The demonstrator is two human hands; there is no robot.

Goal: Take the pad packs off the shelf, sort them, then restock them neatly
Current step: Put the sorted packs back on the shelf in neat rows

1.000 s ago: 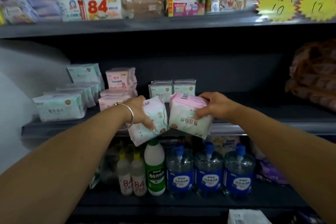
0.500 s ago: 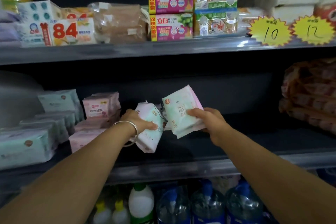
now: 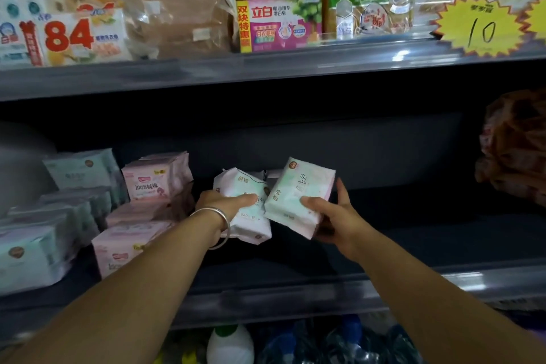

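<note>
My left hand (image 3: 220, 203), with a silver bangle at the wrist, grips a white and mint pad pack (image 3: 248, 224) over the middle shelf (image 3: 325, 281). My right hand (image 3: 334, 217) holds a second pale green and pink pad pack (image 3: 298, 189), tilted, right beside the first; the two packs touch. Behind them more packs are mostly hidden. Stacks of pink packs (image 3: 153, 183) and mint packs (image 3: 79, 171) stand at the shelf's left.
The upper shelf (image 3: 266, 68) carries soap boxes (image 3: 277, 21), an "84" pack (image 3: 76, 38) and a yellow price tag "10" (image 3: 481, 29). A brown wrapped bundle (image 3: 517, 151) sits at the right. Bottles (image 3: 230, 346) stand on the shelf below.
Both hands have carried their packs from the shelf's front edge up and inward over the middle shelf. The view has risen, so the bottles below have nearly left the frame.
</note>
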